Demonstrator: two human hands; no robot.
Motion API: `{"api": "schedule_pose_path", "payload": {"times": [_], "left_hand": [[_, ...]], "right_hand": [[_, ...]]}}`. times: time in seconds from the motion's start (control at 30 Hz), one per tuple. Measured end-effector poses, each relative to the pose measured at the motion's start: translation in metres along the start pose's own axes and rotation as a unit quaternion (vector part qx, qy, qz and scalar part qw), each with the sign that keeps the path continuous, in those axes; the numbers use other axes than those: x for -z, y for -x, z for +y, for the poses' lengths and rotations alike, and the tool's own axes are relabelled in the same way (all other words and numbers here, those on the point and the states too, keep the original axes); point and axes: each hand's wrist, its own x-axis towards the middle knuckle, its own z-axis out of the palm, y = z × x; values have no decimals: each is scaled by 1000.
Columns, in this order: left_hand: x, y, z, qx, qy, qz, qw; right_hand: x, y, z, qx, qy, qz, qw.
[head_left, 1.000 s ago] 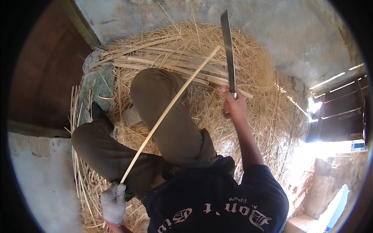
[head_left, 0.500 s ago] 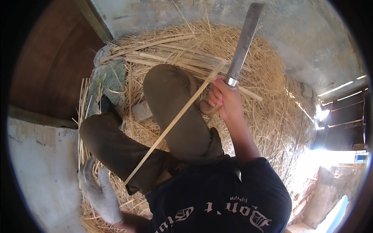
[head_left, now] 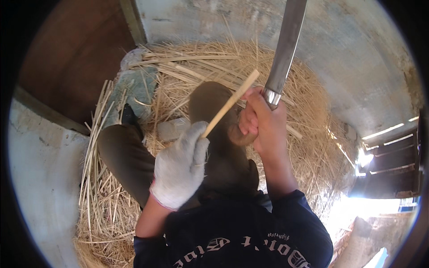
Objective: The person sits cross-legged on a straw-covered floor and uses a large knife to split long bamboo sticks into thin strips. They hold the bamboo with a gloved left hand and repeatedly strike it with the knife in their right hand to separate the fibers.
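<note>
My left hand (head_left: 180,163), in a whitish work glove, is closed around a pale, narrow bamboo strip (head_left: 231,102). The strip slants up and to the right, its upper end near my right thumb. My bare right hand (head_left: 266,119) grips a machete (head_left: 287,47) by its curved wooden handle, the long metal blade pointing up and away from me. Its fingertips are close to the strip; whether they touch it I cannot tell. The strip's lower end is hidden behind my glove and forearm.
My bent legs (head_left: 123,154) are under my hands. Straw-like shavings (head_left: 308,120) cover the floor. More split strips (head_left: 196,58) lie at the far side and another bundle (head_left: 94,154) at the left. A block (head_left: 173,129) lies between my legs; grey walls (head_left: 357,58) curve around.
My left hand has come up from the lower left and closed on the bamboo strip. My right hand still grips the machete, the blade now reaching the picture's top edge.
</note>
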Motion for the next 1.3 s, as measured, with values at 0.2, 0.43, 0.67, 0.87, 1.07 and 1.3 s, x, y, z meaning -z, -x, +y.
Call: {"api": "schedule_pose_path", "payload": {"times": [0.2, 0.43, 0.67, 0.87, 1.07, 1.3], "left_hand": [[57, -52, -25, 245, 424, 5, 872], [51, -81, -67, 237, 281, 122, 922], [35, -71, -71, 117, 78, 184, 973], [30, -81, -99, 131, 25, 194, 972], [16, -81, -121, 196, 318, 171, 912], [28, -79, -105, 240, 375, 157, 882]], "right_hand": [[-65, -87, 10, 180, 173, -102, 963], [-103, -142, 54, 438, 515, -159, 720], [-106, -148, 69, 503, 539, -164, 656], [-120, -149, 90, 470, 632, -78, 612], [-109, -136, 94, 489, 623, -95, 604], [-110, -145, 105, 502, 611, -82, 606]]}}
